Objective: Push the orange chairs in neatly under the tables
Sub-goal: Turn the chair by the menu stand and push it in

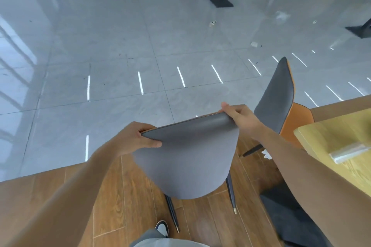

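my left hand (140, 138) and right hand (239, 114) both grip the chair (188, 158) backrest's top edge, table (339, 138) at 3 o'clock.

No text, label, brand, number or sign is showing legibly anywhere in the view.
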